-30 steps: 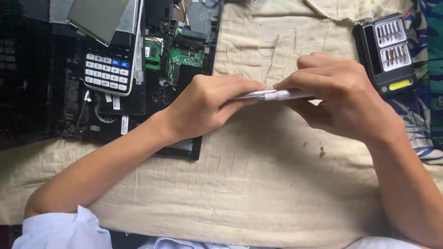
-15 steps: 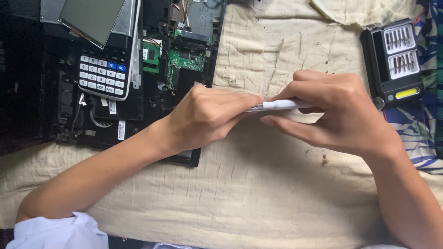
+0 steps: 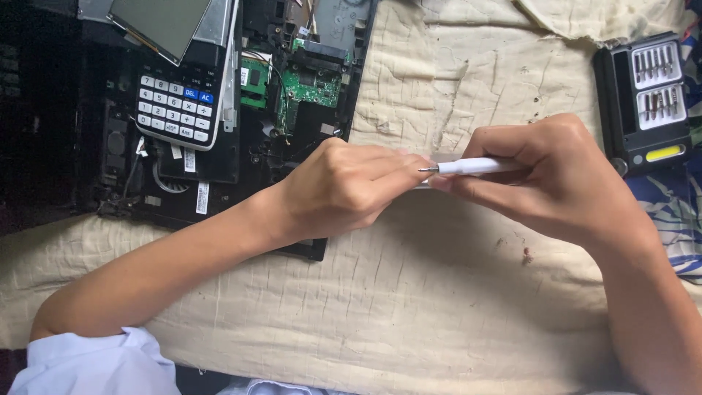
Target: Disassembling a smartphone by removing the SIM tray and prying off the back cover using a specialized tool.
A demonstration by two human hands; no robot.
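Observation:
My right hand [image 3: 548, 175] grips a slim white screwdriver [image 3: 479, 167] that points left, its thin metal tip at the fingertips of my left hand [image 3: 344, 186]. The left hand's fingers are pinched together at that tip, over the cream cloth [image 3: 409, 292]; whatever they pinch is too small to make out. Both hands hover just right of an opened black laptop base [image 3: 219, 146] with a bare green circuit board [image 3: 311, 84].
A calculator [image 3: 179, 106] lies on the laptop base, with a grey screen panel [image 3: 164, 22] above it. A black case of screwdriver bits [image 3: 647, 102] sits at the right edge, beside a patterned blue fabric [image 3: 676, 212].
The hands have shifted slightly lower in view and the white screwdriver shows more fully, its tip now at the left fingertips.

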